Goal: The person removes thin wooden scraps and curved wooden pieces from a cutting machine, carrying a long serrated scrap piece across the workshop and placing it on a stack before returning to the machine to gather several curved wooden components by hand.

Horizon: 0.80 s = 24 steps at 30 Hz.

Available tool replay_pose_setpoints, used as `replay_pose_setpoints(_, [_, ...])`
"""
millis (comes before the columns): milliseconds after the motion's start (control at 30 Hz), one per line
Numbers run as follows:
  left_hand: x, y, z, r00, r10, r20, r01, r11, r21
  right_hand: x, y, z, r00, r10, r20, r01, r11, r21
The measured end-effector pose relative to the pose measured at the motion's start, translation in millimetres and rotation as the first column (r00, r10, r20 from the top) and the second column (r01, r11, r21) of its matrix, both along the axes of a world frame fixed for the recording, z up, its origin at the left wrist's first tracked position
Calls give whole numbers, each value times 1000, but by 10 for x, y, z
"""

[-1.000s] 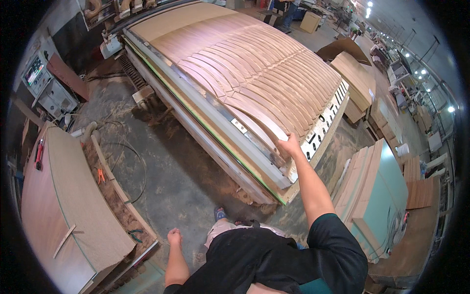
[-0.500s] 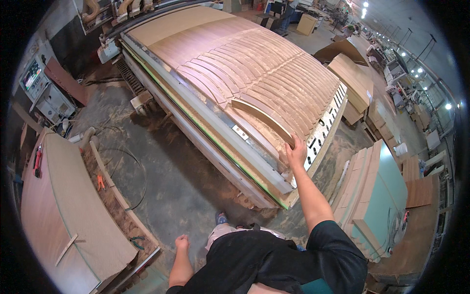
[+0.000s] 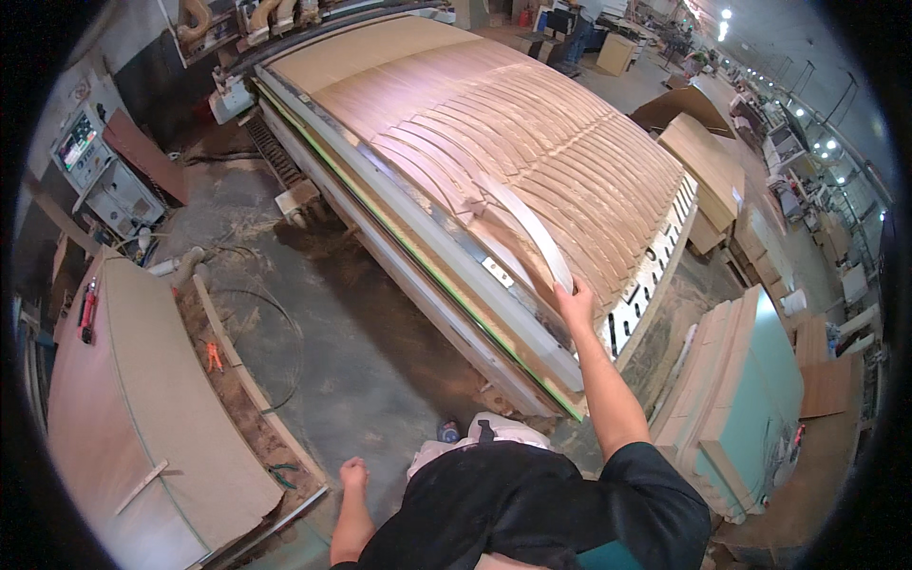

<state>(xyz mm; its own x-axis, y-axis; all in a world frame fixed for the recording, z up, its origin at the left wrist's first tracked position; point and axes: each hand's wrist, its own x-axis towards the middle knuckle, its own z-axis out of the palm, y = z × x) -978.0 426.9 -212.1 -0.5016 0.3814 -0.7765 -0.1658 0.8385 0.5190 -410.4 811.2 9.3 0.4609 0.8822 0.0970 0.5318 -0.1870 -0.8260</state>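
My right hand (image 3: 577, 306) grips the near end of a curved wooden strip (image 3: 530, 228), its pale broad face turned to view. The strip is held above the near corner of a big cutting table, whose far end reaches into a slatted, curved-cut wood panel (image 3: 541, 142) covered in sawdust. Where the strip's far end meets the panel, I cannot tell if they touch. My left hand (image 3: 354, 472) hangs low at my side, over the floor, fingers curled in, with nothing seen in it.
At the table's right edge runs a slotted metal strip (image 3: 655, 261). Stacked boards with a green top (image 3: 760, 380) stand right. On the left, a board-covered bench (image 3: 180, 380) carries red-handled pliers (image 3: 87, 312) and orange clamps (image 3: 214, 356). A control cabinet (image 3: 95, 166) stands behind.
The curved strip has tilted in my right hand, so its pale broad face now shows instead of its edge. The whole view has shifted slightly. My left hand stays low and curled.
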Motion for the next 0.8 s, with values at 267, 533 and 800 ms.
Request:
replay_pose_setpoints(267, [-401,746,148,973,-202,-116,220,958,184,-888,1084,104,994,-71,85,82,987,-136])
replay_pose_setpoints(533, [-832,2402,782,723,-524,-450,639,755,147,-915,1886,-142,901,-97,423,136,989,-64])
replay_pose_setpoints(800, [-744,4678,1877,445,-717,-536,882,454,126,-998,1280,-438,828,-310,467,313,947,73])
